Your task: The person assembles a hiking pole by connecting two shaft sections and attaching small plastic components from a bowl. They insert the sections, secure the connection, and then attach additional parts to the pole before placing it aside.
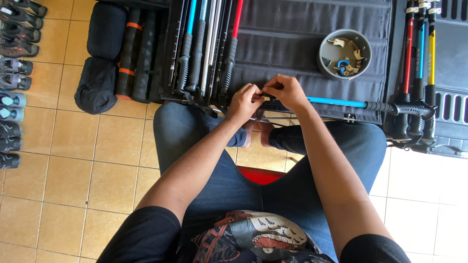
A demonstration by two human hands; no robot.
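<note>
1. Nearest the camera, a printed dark shirt (pixel 253 238) is filling the bottom edge, with blue jeans (pixel 253 185) stretching away over both bent knees and a strip of red seat (pixel 261 175) showing between the thighs.
2. Both bare forearms are reaching forward and meeting just beyond the knees, above the person's bare feet (pixel 258 132).
3. Left hand (pixel 244 102) is curling its fingers and thumb together, pinching something small at the inner end of the blue trekking pole (pixel 336 102); what is being pinched is too small to tell.
4. Right hand (pixel 287 91) is closing around that same end of the pole, its fingertips touching those of the left hand.
5. Lying crosswise, the blue trekking pole is running from the hands out to the right, its black grip (pixel 399 108) resting near the right knee, and a thinner metal section (pixel 273 118) is lying just nearer, under the hands.
6. Farther off, a dark grey mat (pixel 312 44) is lying on the tiled floor (pixel 68 165), carrying a grey round bowl (pixel 344 53) of small parts on its far right.
7. More poles (pixel 204 44) are lying in a bundle on the far left of the mat, and others (pixel 419 53) are lying at the far right.
8. Rolled dark mats and bags (pixel 117 53) are sitting further left, with a row of shoes (pixel 14 73) lining the left edge.
</note>
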